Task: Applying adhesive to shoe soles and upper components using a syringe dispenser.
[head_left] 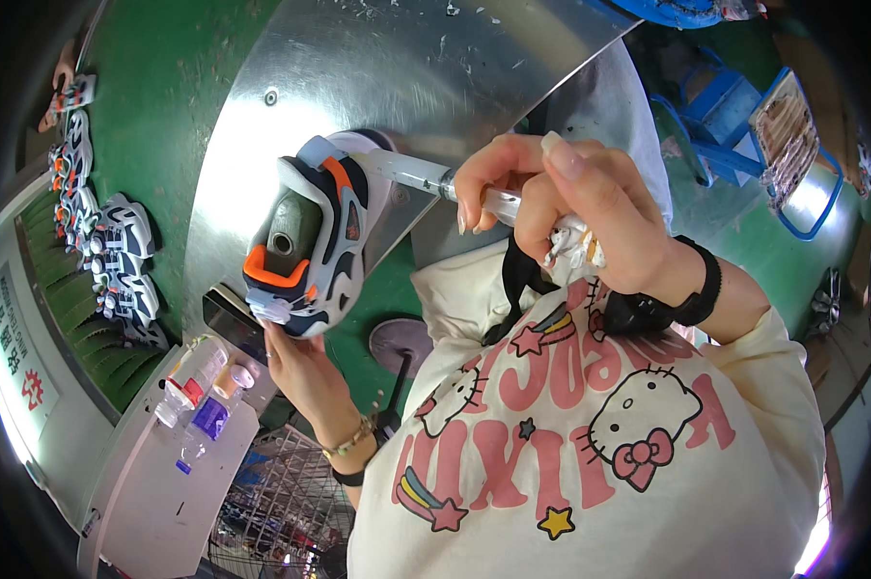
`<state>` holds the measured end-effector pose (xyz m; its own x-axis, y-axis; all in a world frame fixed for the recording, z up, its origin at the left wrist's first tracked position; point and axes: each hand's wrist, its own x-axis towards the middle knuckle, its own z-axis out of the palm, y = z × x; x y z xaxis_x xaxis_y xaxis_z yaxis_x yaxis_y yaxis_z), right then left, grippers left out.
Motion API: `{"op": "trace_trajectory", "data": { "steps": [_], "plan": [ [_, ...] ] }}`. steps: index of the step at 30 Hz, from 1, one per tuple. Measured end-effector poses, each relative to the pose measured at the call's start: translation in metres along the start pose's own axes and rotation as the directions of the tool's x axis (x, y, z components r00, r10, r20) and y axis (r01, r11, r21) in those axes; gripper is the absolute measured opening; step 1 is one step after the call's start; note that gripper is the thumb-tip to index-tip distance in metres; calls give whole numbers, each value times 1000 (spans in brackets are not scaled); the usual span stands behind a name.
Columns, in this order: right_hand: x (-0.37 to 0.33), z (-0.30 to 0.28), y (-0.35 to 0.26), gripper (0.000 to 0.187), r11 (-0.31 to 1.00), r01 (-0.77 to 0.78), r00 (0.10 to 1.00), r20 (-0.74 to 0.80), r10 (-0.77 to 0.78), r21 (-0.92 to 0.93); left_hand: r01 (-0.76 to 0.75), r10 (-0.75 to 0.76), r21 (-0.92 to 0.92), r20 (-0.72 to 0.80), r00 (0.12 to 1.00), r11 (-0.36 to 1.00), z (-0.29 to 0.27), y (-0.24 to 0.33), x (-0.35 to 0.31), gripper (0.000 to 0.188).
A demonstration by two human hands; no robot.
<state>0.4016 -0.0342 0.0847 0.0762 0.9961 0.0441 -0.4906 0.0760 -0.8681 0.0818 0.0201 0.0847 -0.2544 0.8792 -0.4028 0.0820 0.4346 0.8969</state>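
Observation:
A sneaker (334, 246) in navy, grey, white and orange is tilted at the edge of the metal table, a dark green shoe last (292, 232) inside its opening. My left hand (310, 376) grips the sneaker's near end from below; some of its fingers are hidden behind the shoe. My right hand (590, 203) is closed around a clear plastic syringe (411, 172), which points left with its tip at the sneaker's far end. Whether the tip touches the shoe, I cannot tell. Crumpled white tissue (572, 243) is tucked in the same hand.
The shiny metal table (397, 68) spreads ahead. Several sneakers (122, 261) line a green rack at left, near another person's hand (61, 77). Bottles (204, 400) stand on a white table (155, 502). A dark flat device (231, 317), round stool (401, 345) and blue chair (734, 116) are around.

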Motion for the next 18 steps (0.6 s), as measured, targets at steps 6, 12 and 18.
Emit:
{"op": "trace_trajectory", "data": {
  "steps": [6,12,18],
  "plan": [
    [-4,2,2,59,1000,17,1000,-3,-17,-14,182,-180,-44,47,983,982,-1,1,-44,36],
    [-10,-2,-3,61,1000,-21,1000,-1,21,-22,246,-256,85,472,844,966,-1,-13,-50,39],
    [-14,-2,-11,62,1000,-27,998,-49,26,-12,315,-261,-5,549,795,949,29,-10,-57,63]
  ]
}}
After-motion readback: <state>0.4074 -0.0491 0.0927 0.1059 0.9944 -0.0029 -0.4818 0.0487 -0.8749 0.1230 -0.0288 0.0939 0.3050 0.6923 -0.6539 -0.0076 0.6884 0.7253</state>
